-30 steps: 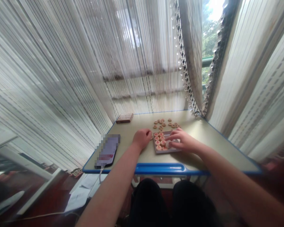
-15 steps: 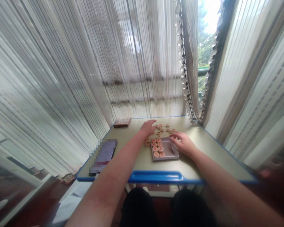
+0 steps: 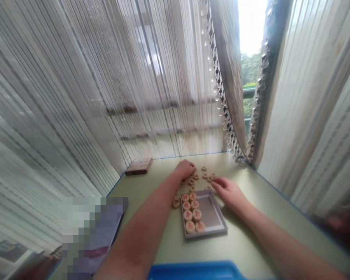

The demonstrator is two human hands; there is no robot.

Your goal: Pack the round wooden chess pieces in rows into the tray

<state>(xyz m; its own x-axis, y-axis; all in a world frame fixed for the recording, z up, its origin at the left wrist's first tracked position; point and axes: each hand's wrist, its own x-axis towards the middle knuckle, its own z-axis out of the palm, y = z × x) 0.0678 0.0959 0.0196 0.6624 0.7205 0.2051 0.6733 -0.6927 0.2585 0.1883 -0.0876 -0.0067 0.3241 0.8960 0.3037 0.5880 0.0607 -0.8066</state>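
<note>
A shallow open box point(image 3: 222, 220) stands on the table with two columns of round Chinese chess pieces point(image 3: 196, 214), marked in red, along its left side. Beyond it, several loose chess pieces point(image 3: 204, 176) are scattered. Among the farthest ones, my left hand point(image 3: 186, 168) has its fingers curled down; anything under the fingertips is hidden. My right hand point(image 3: 228, 191) is off the box's far right corner, fingers stretched towards the loose pieces and thumb apart, with nothing visibly held. A loose chess piece point(image 3: 176, 203) lies just left of the box.
A flat closed box point(image 3: 139, 166) sits at the table's far left corner. Nearer on the left is a dark-edged tablet-like thing point(image 3: 105, 233), partly blurred out. A blue trough point(image 3: 192, 271) runs along the table's near edge. String curtains point(image 3: 163, 77) hang behind the table.
The view has tipped down and come closer. My left hand's fingers have curled down onto the far pieces. My right hand has left the box's edge and reaches to the loose pieces.
</note>
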